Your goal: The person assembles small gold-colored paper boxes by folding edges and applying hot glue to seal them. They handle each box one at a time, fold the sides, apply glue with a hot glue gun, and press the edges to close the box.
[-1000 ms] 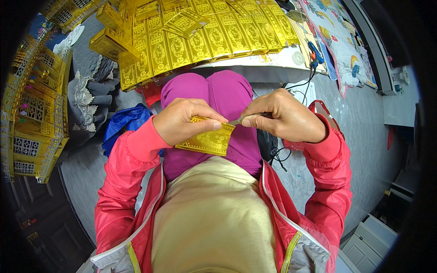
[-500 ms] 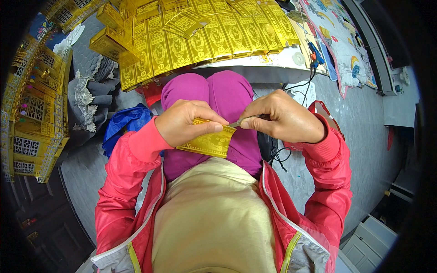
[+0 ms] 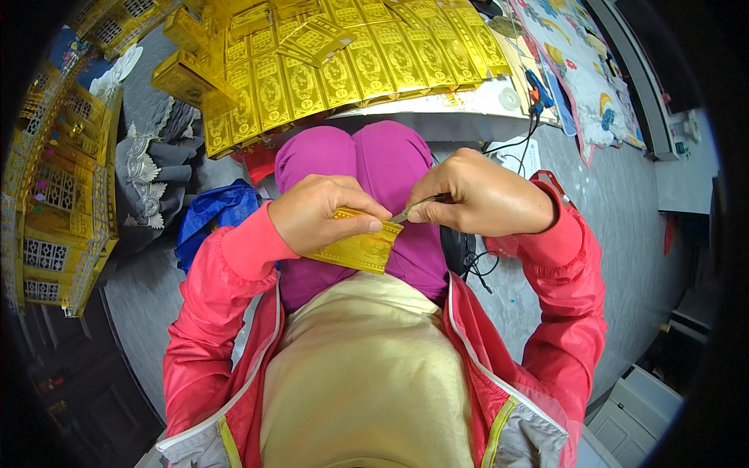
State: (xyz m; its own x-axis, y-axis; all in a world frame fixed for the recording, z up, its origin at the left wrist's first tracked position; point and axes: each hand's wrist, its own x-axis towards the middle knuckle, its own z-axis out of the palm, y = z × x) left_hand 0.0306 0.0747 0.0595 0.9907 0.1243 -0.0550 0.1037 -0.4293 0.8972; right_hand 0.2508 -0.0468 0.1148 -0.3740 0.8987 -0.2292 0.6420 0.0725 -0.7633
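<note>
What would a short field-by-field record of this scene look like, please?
Left hand: pinches a gold patterned piece between thumb and fingers
Right hand: grips a small thin tool, its tip at the piece's upper right corner; exact contact unclear
Work position: above the purple trousers
Table: gold patterned boxes in rows, a blue corded tool to their right
Floor, left: blue bag
Far left: gold structure with lattice windows
</note>
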